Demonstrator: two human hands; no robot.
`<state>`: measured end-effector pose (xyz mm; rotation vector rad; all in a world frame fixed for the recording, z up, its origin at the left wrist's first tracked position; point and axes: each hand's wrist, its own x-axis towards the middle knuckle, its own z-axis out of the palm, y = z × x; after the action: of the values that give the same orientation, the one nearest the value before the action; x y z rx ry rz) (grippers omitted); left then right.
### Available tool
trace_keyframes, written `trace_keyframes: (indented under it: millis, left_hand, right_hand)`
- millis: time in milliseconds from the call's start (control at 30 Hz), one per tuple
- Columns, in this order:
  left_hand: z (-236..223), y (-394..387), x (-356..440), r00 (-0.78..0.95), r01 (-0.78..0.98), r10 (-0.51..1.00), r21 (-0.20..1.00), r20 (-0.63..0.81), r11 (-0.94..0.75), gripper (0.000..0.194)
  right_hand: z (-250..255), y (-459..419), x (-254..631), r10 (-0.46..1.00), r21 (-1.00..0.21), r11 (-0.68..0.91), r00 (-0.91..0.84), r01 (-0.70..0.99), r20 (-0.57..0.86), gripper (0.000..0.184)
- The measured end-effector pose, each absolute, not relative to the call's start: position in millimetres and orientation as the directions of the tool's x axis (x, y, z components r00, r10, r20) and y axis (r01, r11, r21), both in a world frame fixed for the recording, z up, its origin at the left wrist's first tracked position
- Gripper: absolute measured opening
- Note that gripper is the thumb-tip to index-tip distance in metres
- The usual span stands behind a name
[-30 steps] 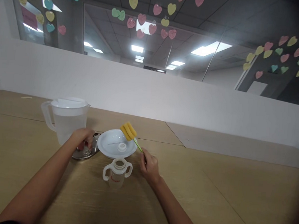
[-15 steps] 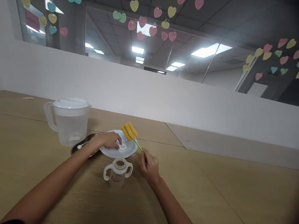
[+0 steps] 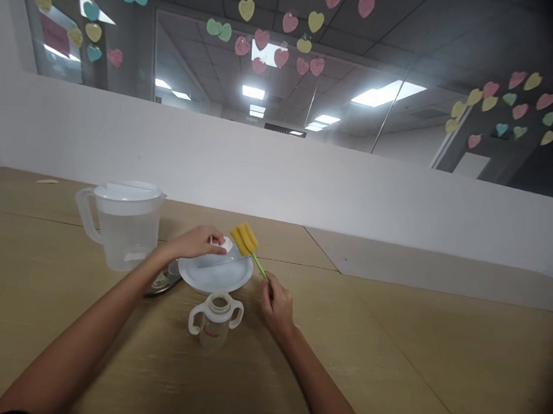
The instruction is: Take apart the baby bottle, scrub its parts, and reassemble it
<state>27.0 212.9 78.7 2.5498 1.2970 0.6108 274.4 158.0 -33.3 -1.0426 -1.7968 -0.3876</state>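
Note:
Above a shallow white bowl [image 3: 216, 279], my left hand [image 3: 198, 241] pinches a small white ring-shaped cap [image 3: 226, 244] between thumb and fingers. My right hand [image 3: 277, 304] grips the green handle of a sponge bottle brush [image 3: 244, 239], whose yellow head is raised beside the cap over the bowl's right rim. Nearer to me, an uncapped clear baby bottle [image 3: 214, 328] with two white side handles stands upright on the table, between my forearms. My left wrist partly covers a metal tray [image 3: 168, 288] that carries small clear pieces.
A lidded clear plastic pitcher [image 3: 129, 229] with liquid in it stands to the left, behind my left forearm. The wooden table [image 3: 413, 346] runs back to a low white wall [image 3: 270, 163] with glass above it, dotted with heart-shaped notes.
My left hand went from the tray to the bowl, took hold of the white cap lying there and lifted it. The brush in my right hand shifted slightly right.

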Motion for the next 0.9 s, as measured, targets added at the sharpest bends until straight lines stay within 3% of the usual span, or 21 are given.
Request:
trace_keyframes:
  millis: [67,133,300,433,633,900]
  left_hand:
    - [89,208,21,0.441,0.607,0.787,0.503,0.431,-0.615,0.038]
    - [93,204,20,0.375,0.488,0.777,0.605,0.506,-0.629,0.038]
    - [100,195,27,0.454,0.364,0.782,0.712,0.427,-0.6,0.035]
    - [110,184,25,0.486,0.359,0.808,0.767,0.333,-0.532,0.047]
    - [120,169,18,0.635,0.422,0.743,0.71,0.212,-0.563,0.053]
    - [129,169,-10,0.453,0.703,0.876,0.536,0.168,-0.467,0.055]
  right_hand:
    - [-35,159,274,0.485,-0.195,0.57,-0.135,0.798,0.864,0.027]
    - [-36,159,274,0.47,-0.168,0.575,-0.155,0.801,0.869,0.027]
    - [-37,156,272,0.397,-0.049,0.639,-0.273,0.768,0.876,0.026]
    - [-36,154,275,0.336,0.02,0.663,-0.321,0.749,0.885,0.024]
    - [-36,150,273,0.296,0.02,0.701,-0.316,0.713,0.901,0.025]
    - [-32,151,269,0.362,-0.044,0.684,-0.286,0.728,0.887,0.025]
